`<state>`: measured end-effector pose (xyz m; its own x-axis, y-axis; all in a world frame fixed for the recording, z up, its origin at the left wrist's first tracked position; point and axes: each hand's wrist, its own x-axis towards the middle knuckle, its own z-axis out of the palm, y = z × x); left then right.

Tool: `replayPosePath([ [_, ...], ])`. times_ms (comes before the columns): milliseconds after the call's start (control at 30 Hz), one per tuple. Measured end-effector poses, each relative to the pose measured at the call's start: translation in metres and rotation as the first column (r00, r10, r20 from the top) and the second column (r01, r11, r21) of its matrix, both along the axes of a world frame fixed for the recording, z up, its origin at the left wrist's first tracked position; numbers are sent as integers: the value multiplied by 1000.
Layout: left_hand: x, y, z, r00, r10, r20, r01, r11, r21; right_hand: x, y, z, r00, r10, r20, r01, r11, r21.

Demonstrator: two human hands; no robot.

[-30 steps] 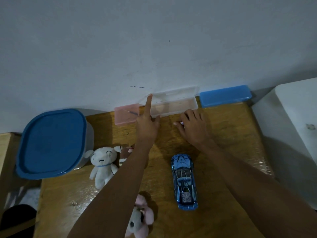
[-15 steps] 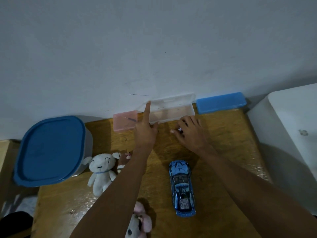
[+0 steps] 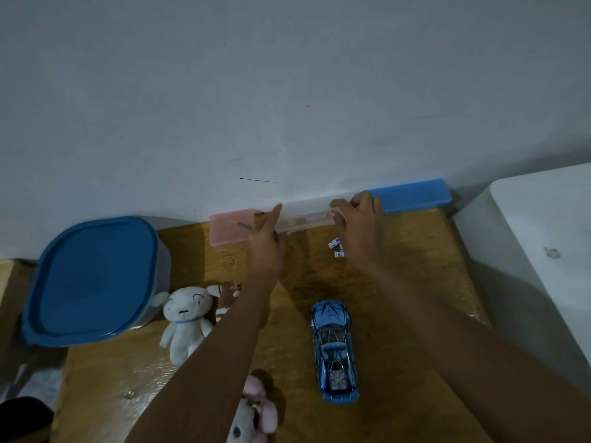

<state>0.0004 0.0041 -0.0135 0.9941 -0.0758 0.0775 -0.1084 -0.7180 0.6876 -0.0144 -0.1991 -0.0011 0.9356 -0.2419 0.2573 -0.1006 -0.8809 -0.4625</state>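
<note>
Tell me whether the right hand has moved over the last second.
Yes. The right hand went from the table in front of the clear box up onto its right end.

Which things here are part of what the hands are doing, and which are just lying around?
In the job: clear case, left hand touching its left end, right hand gripping its right end; probably the small wrapped pieces beside it.
Lying about: pink case, blue case, blue-lidded tub, white plush, pink plush, toy car.

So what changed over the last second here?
The right hand left the small wrapped pieces on the table and rose to grip the clear box at its right end. The left hand stays at its left end; the toy car and blue box unmoved.
</note>
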Motion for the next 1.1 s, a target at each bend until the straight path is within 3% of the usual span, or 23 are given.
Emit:
replayPosePath([
  [133,-3,-4,3,1000,21,-6,-21,1000,-15,-12,-1,-11,996,1,-94,7,997,76],
  [300,-3,-12,9,996,93,-14,-93,995,-27,-11,6,-8,991,-61,-118,99,931,350],
  [400,-2,-15,12,993,118,-29,-119,993,-22,-8,9,-4,983,-106,-153,162,892,422],
  [600,1,-17,11,991,108,-78,-104,994,44,-5,7,-5,979,-80,-189,134,947,293],
  [767,4,-13,30,983,64,-174,-43,992,121,3,13,11,938,-151,-313,191,976,102],
  [867,5,8,50,994,73,-78,-61,987,151,7,28,26,944,-211,-253,250,959,131],
  [967,7,44,65,992,110,57,-116,987,108,14,54,38,984,-79,-157,113,969,221],
  [1100,6,91,65,988,131,79,-138,987,87,20,108,44,979,136,-153,-66,918,391],
])
